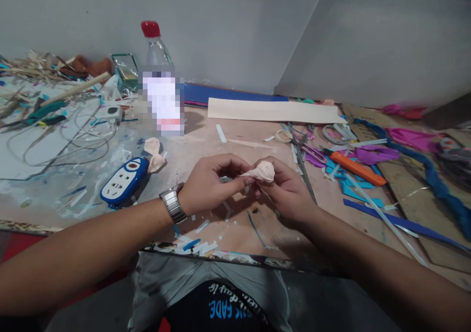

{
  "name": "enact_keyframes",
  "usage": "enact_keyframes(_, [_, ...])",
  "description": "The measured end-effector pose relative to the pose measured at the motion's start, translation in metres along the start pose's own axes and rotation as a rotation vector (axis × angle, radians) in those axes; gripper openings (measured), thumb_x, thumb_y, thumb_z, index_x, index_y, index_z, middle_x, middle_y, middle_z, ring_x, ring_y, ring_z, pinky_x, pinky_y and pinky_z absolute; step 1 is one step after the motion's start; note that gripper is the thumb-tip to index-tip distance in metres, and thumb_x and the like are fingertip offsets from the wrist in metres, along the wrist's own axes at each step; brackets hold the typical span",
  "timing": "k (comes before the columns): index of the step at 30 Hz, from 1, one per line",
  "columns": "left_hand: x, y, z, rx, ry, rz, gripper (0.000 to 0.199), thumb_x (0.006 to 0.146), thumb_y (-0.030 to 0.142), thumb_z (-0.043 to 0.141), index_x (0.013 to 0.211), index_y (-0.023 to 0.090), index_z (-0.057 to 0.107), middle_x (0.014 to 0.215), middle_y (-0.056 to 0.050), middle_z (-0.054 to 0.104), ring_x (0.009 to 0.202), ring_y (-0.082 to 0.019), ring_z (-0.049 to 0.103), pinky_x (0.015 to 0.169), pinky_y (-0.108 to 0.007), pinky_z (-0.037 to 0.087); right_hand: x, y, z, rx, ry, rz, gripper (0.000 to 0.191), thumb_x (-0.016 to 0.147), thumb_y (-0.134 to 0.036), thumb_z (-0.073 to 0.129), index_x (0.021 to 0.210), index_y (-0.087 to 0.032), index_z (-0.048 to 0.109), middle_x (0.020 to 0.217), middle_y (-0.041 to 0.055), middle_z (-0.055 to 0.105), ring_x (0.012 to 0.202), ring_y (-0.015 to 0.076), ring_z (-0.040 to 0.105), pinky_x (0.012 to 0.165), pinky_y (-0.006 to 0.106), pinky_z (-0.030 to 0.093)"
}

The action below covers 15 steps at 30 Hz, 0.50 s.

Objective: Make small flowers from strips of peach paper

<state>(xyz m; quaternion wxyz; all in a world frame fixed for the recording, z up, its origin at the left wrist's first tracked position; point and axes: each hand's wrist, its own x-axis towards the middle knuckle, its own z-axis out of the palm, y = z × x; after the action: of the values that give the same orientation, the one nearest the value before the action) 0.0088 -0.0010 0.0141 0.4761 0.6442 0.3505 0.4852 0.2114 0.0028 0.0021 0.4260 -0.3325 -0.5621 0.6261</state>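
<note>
Item, held: pale pink crinkled piece (pixel 265 171), one, at the centre of the frame, raised over the table (pixel 198 148); narrow end towards the left of the frame, rounded end towards the right.

Left hand (pixel 208 185): grip closed, thumb and fingers pinching the narrow end. Right hand (pixel 289 192): grip closed on the same piece, thumb and fingers at the rounded end.

Handling, as judged: the piece looks thin and soft. Best pinched firmly at the narrow end and supported lightly at the rounded one, with small finger movements and even pressure; hard squeezing could flatten the fullness, and a sharp pull could tear it.

Count:
- Hands, two; metal-banded watch (pixel 174 204), one, on the left wrist.
- Pale pink pieces, two: one held, one loose piece (pixel 156 161) left of centre, just beside the blue-and-white socket block (pixel 123 182), one.
- Red-capped bottle (pixel 159 50), one, upright, upper left.
- Broad cream strip (pixel 272 111), one, upper centre.
- Orange cutter (pixel 356 167), one, right of frame.
- Green-handled pliers (pixel 47 110), one pair, far left.
- White and blue scraps, lower centre: several, overlapping, exact number not tellable.
</note>
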Motion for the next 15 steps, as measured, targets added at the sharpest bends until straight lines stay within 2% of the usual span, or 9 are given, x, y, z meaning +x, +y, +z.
enact_keyframes(6, [0.0008,-0.0016,0.0008,-0.107,0.024,-0.008,0.018,0.082,0.017,0.082,0.097,0.015,0.074,0.090,-0.006,0.081,0.077,-0.012,0.075,0.072,-0.022,0.062,-0.0002,0.0020,-0.0018,-0.018,0.004,-0.017,0.023,0.093,-0.043,0.080,0.097,-0.024,0.067,0.081,-0.0025,0.060,0.064,0.0112,0.052,0.057,0.023,0.042])
enact_keyframes(11, [0.0025,-0.0014,0.0001,-0.147,0.046,-0.014,0.012,0.084,0.018,0.082,0.089,0.015,0.071,0.080,-0.003,0.077,0.069,-0.009,0.072,0.066,-0.018,0.059,-0.0001,0.0034,-0.0015,-0.067,-0.011,-0.044,0.021,0.096,-0.041,0.076,0.099,-0.025,0.064,0.079,-0.0034,0.056,0.062,0.0112,0.051,0.053,0.023,0.040])
enact_keyframes(13, [0.0027,-0.0008,-0.0010,-0.109,0.061,-0.033,0.011,0.085,0.020,0.082,0.088,0.014,0.072,0.080,-0.003,0.077,0.068,-0.009,0.071,0.064,-0.018,0.057,-0.0001,0.0013,-0.0003,-0.053,-0.011,-0.082,0.025,0.092,-0.034,0.081,0.107,-0.028,0.063,0.089,-0.0029,0.059,0.069,0.0112,0.055,0.060,0.022,0.045])
enact_keyframes(15, [0.0026,-0.0003,-0.0024,-0.053,0.075,-0.040,0.011,0.085,0.021,0.082,0.088,0.014,0.073,0.081,-0.004,0.078,0.068,-0.009,0.070,0.063,-0.019,0.056,0.0002,-0.0019,-0.0003,-0.030,-0.015,-0.133,0.048,0.084,-0.026,0.088,0.122,-0.034,0.060,0.111,-0.0011,0.060,0.083,0.0125,0.060,0.070,0.024,0.051])
